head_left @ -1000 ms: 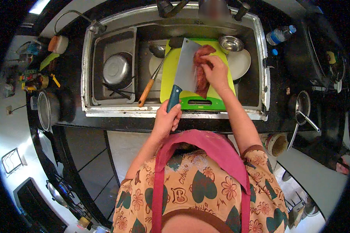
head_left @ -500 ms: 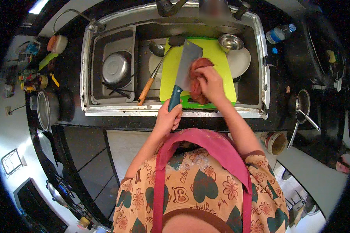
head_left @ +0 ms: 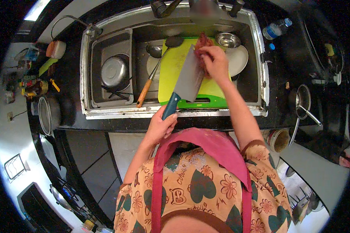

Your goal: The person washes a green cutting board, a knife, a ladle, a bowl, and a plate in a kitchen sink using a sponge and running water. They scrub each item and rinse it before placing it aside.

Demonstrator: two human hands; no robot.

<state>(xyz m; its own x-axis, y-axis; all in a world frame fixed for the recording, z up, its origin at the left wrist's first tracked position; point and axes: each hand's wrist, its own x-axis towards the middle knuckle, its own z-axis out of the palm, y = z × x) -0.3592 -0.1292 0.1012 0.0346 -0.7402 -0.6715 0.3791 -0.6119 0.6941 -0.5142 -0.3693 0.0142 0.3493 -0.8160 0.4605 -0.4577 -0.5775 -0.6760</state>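
Left hand (head_left: 159, 127) fisted round teal handle of broad steel cleaver (head_left: 187, 79), blade over lime-green plastic cutting board (head_left: 171, 70) spanning steel sink (head_left: 256, 54); right hand (head_left: 215, 63) pinches red raw meat piece (head_left: 202, 42) at board's far edge

One head-worn fisheye view, looking straight down.
The sink (head_left: 105, 112) fills the upper centre of the frame, the person's apron (head_left: 206, 151) the lower centre; edges bend and darken toward the rim.

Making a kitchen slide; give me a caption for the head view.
Left hand holds a cleaver beside raw meat under the right hand on a green cutting board.
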